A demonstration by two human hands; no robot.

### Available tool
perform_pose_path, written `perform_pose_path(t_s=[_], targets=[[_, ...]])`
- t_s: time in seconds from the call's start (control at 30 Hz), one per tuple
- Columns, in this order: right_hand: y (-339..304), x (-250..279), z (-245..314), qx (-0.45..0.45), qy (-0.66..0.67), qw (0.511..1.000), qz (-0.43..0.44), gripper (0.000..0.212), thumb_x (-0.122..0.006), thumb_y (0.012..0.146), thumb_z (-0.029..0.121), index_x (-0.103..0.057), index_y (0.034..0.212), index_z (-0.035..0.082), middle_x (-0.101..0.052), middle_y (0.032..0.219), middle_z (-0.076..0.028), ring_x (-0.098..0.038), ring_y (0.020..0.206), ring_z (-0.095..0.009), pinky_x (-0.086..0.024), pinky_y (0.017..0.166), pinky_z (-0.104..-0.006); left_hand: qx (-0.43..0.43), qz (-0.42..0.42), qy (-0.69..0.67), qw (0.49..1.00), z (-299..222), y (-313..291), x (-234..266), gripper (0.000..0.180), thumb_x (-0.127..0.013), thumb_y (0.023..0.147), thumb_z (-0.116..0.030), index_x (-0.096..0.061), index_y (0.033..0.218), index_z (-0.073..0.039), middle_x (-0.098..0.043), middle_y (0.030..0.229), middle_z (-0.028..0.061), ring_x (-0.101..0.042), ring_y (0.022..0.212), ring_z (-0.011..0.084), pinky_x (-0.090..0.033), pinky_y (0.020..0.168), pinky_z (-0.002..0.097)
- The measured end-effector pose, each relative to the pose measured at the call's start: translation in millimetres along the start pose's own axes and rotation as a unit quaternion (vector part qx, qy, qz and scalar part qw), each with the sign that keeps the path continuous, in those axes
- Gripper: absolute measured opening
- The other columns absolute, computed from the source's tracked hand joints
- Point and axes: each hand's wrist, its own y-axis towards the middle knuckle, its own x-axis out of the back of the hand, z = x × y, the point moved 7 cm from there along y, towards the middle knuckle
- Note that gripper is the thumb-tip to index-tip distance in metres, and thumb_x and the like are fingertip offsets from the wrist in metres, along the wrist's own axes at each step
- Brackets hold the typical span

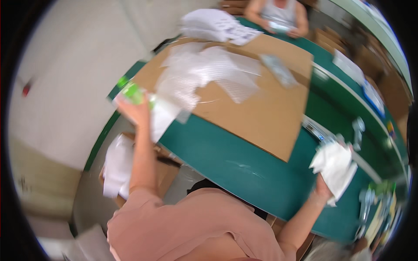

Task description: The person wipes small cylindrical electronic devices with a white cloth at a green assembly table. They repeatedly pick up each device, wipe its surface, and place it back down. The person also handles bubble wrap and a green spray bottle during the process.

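Observation:
At the table's left corner, my left hand [135,111] is closed around a bright green bottle [133,93] with a green cap; motion blurs both. A white cloth or wipe [334,167] is in my right hand [323,187], over the right part of the green table [244,163]. The cloth drapes across my fingers and hides most of them. Just beyond it, a slim grey metallic part [315,129] lies near the edge of the conveyor belt [333,104].
A flat cardboard sheet [248,124] carries clear bubble-wrap bags [204,69] and a wrapped item [278,69]. White bags [209,26] are piled at the far end. Another person [278,13] works across the table, holding a small item. Several metallic parts [365,209] sit at the right.

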Motion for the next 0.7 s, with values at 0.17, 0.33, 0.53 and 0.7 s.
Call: perform_pose_path(t_s=[0.17, 0.33, 0.53, 0.7], targets=[[11.4, 15.8, -10.7, 0.012, 0.085, 0.993, -0.083, 0.052, -0.055, 0.092, 0.039, -0.048, 0.13, 0.004, -0.053, 0.127, -0.019, -0.049, 0.121, -0.032, -0.036, 0.106, -0.0485, 0.144, 0.214, -0.261, 0.93, 134.2, 12.9, -90.7, 0.068, -0.075, 0.081, -0.023, -0.042, 0.135, 0.002, -0.052, 0.132, 0.0148, -0.054, 0.114, 0.0259, -0.046, 0.095, 0.0374], [5.9, 11.0, 6.9, 0.015, 0.131, 0.989, -0.069, 0.049, -0.058, 0.089, 0.049, -0.058, 0.117, 0.01, -0.055, 0.118, -0.015, -0.05, 0.118, -0.029, -0.043, 0.1, -0.0459, 0.097, 0.166, -0.24, 0.951, 13.2, 26.6, -32.2, 0.061, -0.072, 0.085, -0.026, -0.045, 0.131, 0.003, -0.055, 0.126, 0.0154, -0.058, 0.107, 0.0238, -0.048, 0.09, 0.0352], [4.8, 7.7, 15.1, -0.001, 0.137, 0.989, -0.051, 0.045, -0.056, 0.09, 0.049, -0.06, 0.113, 0.01, -0.06, 0.115, -0.013, -0.051, 0.118, -0.031, -0.042, 0.1, -0.0479, 0.048, 0.514, -0.547, 0.659, -146.3, -45.8, -21.3, 0.064, -0.068, 0.082, -0.032, -0.042, 0.13, 0.001, -0.057, 0.112, 0.0134, -0.059, 0.098, 0.0231, -0.05, 0.082, 0.0345], [3.1, 14.6, 11.9, -0.016, 0.147, 0.988, -0.049, 0.043, -0.053, 0.093, 0.047, -0.059, 0.112, 0.009, -0.064, 0.108, -0.011, -0.058, 0.108, -0.032, -0.047, 0.094, -0.0479, 0.03, 0.772, -0.555, 0.308, -319.8, -199.4, 55.2, 0.07, -0.067, 0.079, -0.05, -0.046, 0.123, 0.001, -0.062, 0.092, 0.0169, -0.066, 0.077, 0.027, -0.055, 0.067, 0.037]])
